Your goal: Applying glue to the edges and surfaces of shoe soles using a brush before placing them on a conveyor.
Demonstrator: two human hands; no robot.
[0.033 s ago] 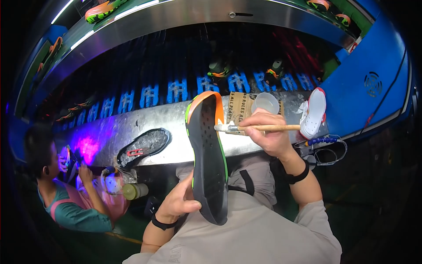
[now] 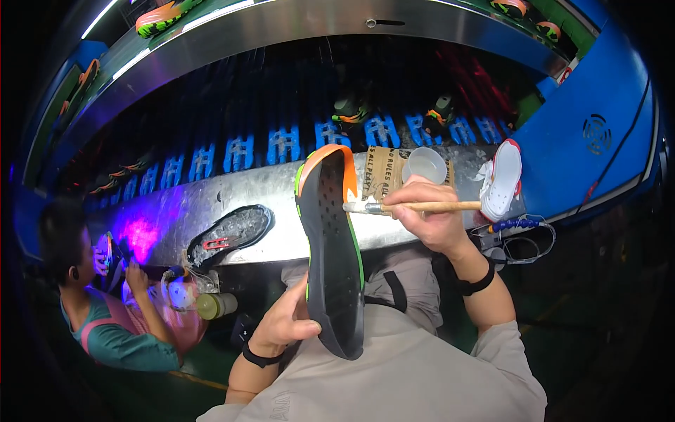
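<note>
A shoe sole (image 2: 329, 281), black inside with an orange and green rim at its toe end, is held upright in front of my body. My left hand (image 2: 287, 316) grips its lower left side, thumb on the near edge and the other fingers partly hidden behind it. Pinched in my right hand (image 2: 427, 209) is a brush (image 2: 446, 206) with a wooden handle, pointing left. Its whitish bristles touch or nearly touch the inner right wall of the sole, just below the orange part. Small holes dot the sole's inner floor.
On the metal bench (image 2: 281, 183) lie a dark sole-shaped tray (image 2: 230, 235) with a red piece, cardboard (image 2: 380, 172), a clear plastic cup (image 2: 425, 165) and a white-and-red shoe (image 2: 503, 181). Blue racks (image 2: 283, 145) line the back. A co-worker (image 2: 116, 316) sits at left.
</note>
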